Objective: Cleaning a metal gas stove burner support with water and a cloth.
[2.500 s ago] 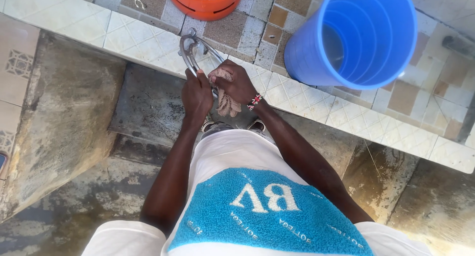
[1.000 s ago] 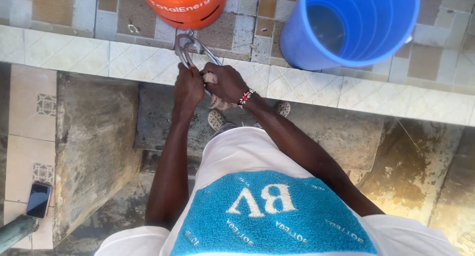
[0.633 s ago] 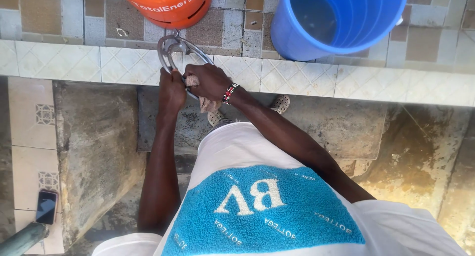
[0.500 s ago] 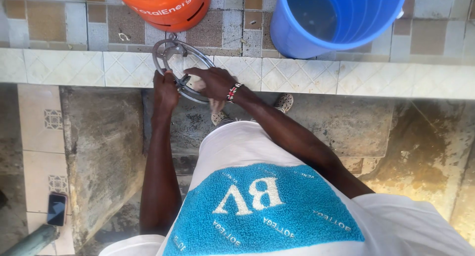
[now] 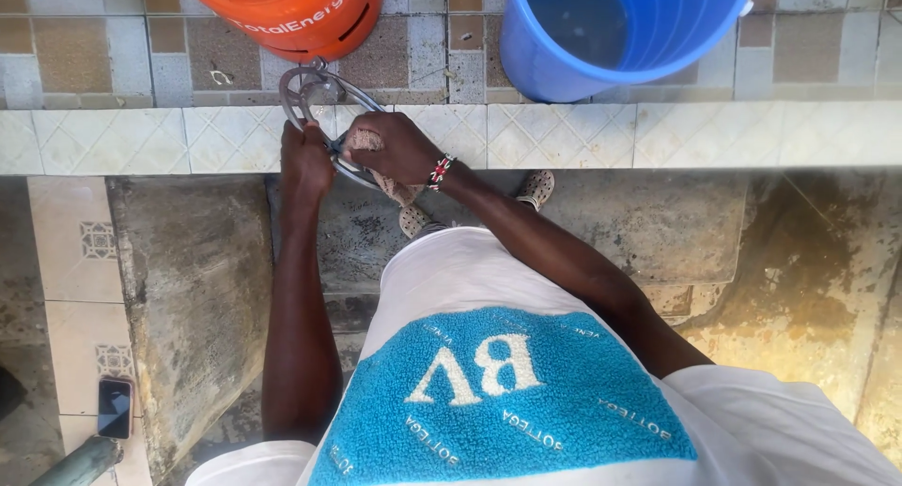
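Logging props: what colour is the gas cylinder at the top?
Orange gas cylinder, clearest in the head view.

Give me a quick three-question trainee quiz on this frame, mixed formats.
1. True or false: the left hand grips the metal ring stand.
2. The right hand presses which item on the ring stand? A) a scrubbing sponge B) a phone C) a bucket lid
3. Fill in: the blue bucket stands on the tiled ledge, to the ____ of the orange gas cylinder in the picture.

Key: 1 true; 2 A; 3 right.
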